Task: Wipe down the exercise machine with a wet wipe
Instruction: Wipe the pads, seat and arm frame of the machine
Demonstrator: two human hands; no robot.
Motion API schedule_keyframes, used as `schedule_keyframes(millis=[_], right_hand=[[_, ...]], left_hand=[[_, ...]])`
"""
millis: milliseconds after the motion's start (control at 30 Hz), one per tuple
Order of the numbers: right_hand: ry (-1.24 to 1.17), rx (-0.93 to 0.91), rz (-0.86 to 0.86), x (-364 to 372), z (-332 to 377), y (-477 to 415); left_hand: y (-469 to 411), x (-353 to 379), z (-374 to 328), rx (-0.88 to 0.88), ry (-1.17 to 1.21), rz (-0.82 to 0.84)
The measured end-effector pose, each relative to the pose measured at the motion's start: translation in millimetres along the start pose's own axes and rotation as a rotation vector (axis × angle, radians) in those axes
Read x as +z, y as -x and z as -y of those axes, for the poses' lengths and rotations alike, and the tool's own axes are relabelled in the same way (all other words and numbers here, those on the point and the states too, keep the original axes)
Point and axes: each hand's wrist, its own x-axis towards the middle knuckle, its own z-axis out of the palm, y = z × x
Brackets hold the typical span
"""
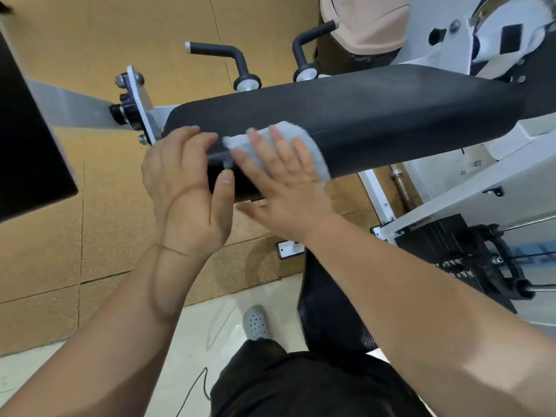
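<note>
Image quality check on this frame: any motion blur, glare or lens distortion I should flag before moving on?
Head view: slight motion blur on the right hand and the wet wipe; wide-angle lens bows the black pad and white frame; soft sheen along the pad's top, mild glare on the tiled floor; lighting even, shadows faint.

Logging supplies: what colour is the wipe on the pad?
Pale blue-white wet wipe, clearest in head view.
</note>
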Motion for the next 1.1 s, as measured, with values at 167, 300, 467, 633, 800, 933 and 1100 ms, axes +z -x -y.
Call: schedule_keyframes(millis=[167, 300, 467, 633, 800, 933, 1100], right_hand=[[0.023, 0.245, 0.007, -3, -115, 47], [0.008, 0.404, 0.031, -16, -205, 76], [-0.047, 0.571, -0.033, -20, -282, 105], [-0.146, 0.575, -0.083, -15, -239, 86], [-0.012, 0.054, -0.032, 0, -221, 90], [-0.051, 0.205, -0.147, -1, -290, 104], [-0.149, 0.636, -0.245, -7, -314, 108]], left_hand=[[-14, 38, -54, 0.032, -0.090, 0.176], [-30, 81, -104, -0.016, -0.235, 0.427], [-59, 135, -154, -0.015, -0.412, 0.597], [-75, 154, -174, -0.163, -0.516, 0.670], [-81, 150, -171, -0.165, -0.547, 0.711], [-82, 151, -176, -0.167, -0.615, 0.746], [-82, 151, -179, -0.189, -0.626, 0.759]])
